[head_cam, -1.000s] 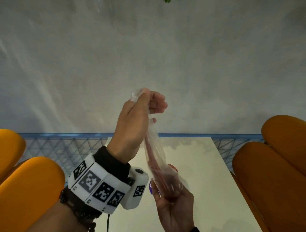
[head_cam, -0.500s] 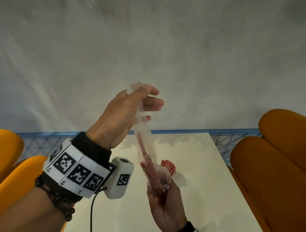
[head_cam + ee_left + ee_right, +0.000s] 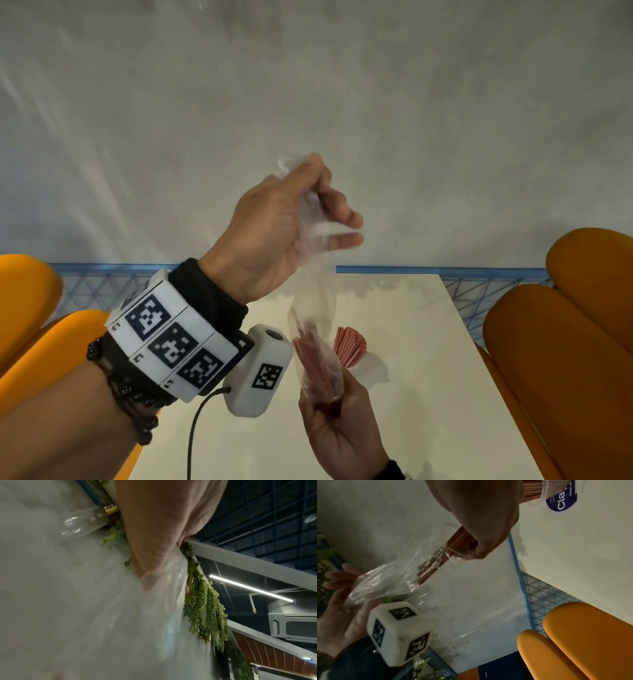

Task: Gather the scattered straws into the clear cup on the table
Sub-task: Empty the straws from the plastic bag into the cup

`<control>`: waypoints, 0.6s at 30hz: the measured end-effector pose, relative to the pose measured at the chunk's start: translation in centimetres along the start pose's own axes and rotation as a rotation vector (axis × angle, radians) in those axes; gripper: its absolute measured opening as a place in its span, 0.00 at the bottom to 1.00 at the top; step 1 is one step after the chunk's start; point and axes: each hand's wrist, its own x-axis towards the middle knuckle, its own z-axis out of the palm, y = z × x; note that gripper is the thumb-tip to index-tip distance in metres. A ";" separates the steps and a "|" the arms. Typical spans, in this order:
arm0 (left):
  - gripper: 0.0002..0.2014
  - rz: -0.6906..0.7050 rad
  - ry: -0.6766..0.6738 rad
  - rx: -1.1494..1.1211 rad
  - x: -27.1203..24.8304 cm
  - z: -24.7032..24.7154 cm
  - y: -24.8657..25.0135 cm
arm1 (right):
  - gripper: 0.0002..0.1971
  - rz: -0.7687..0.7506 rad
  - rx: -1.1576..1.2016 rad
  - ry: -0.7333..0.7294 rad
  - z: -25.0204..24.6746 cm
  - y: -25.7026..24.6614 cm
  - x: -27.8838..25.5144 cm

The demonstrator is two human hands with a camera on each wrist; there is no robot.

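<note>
My left hand is raised and pinches the top of a clear plastic bag, which hangs down from it. Lower down, my right hand grips a bundle of red straws through the bag's lower end. Behind the bag on the white table stands the clear cup, with several red straws in it. In the right wrist view the straw bundle sticks out of my right hand into the crumpled bag, and the cup shows at the top edge.
Orange chairs stand at the right of the table and more orange seats at the left. A blue mesh rail runs along the far edge under a grey wall. A round blue sticker lies by the cup.
My left forearm has swung lower and to the left while still pinching the bag's top. The view has tilted down, and the cup of straws has come into sight behind the bag.
</note>
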 end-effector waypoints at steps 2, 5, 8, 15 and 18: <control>0.15 -0.024 -0.002 0.000 -0.2 -0.1 -0.3 | 0.17 0.013 -0.014 -0.007 0.0 -0.1 -0.2; 0.13 -0.043 -0.022 0.110 -0.6 -0.1 -0.5 | 0.17 0.016 0.013 0.014 -0.1 -0.1 -0.1; 0.09 -0.008 0.043 0.316 -1.2 -0.5 -0.5 | 0.17 0.007 0.036 0.006 0.1 0.0 -0.2; 0.32 0.152 0.091 1.276 -4.0 -0.7 -3.6 | 0.15 -0.033 0.017 0.041 0.6 -0.2 -0.7; 0.27 0.167 0.081 1.537 -4.9 -1.0 -6.7 | 0.14 -0.081 -0.014 0.081 1.3 -0.1 -1.0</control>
